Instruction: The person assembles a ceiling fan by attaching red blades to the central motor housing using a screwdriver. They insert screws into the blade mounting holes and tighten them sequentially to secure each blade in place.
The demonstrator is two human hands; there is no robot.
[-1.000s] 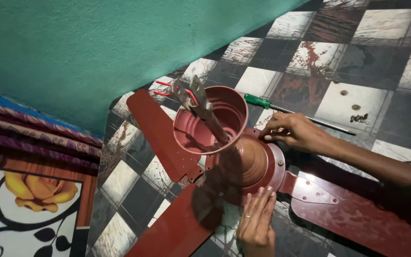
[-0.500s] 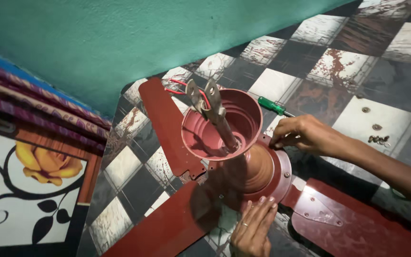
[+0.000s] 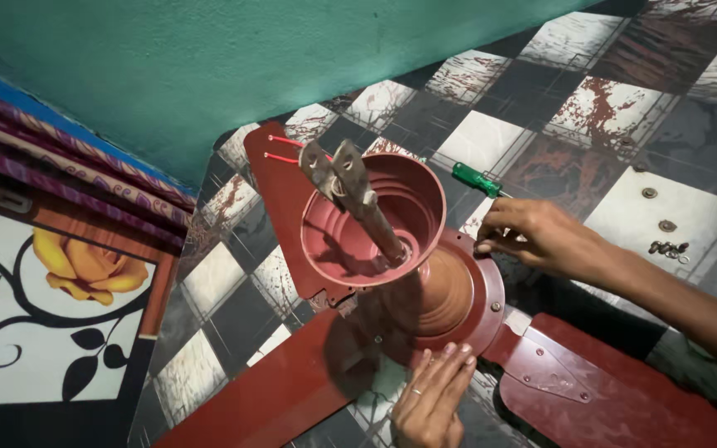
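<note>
A dark red ceiling fan lies on the tiled floor, its round motor housing point(image 3: 458, 290) in the middle of the head view. A red cup-shaped canopy point(image 3: 375, 220) sits on the grey down rod point(image 3: 358, 195), with red wires poking out behind. My right hand point(image 3: 533, 236) rests on the housing's far rim, fingertips pinched at its edge; whether it holds anything is hidden. My left hand point(image 3: 433, 398) lies flat on the housing's near edge, fingers together, a ring on one finger. Three red blades point(image 3: 624, 390) spread outward.
A green-handled screwdriver point(image 3: 476, 178) lies on the floor just beyond my right hand. Several loose screws point(image 3: 665, 247) sit on a white tile at the right. A green wall and a striped cloth with a flower-printed panel point(image 3: 60, 299) border the left side.
The view has shifted closer and slightly right. My right hand stays at the housing's rim and my left hand stays pressed on the near edge.
</note>
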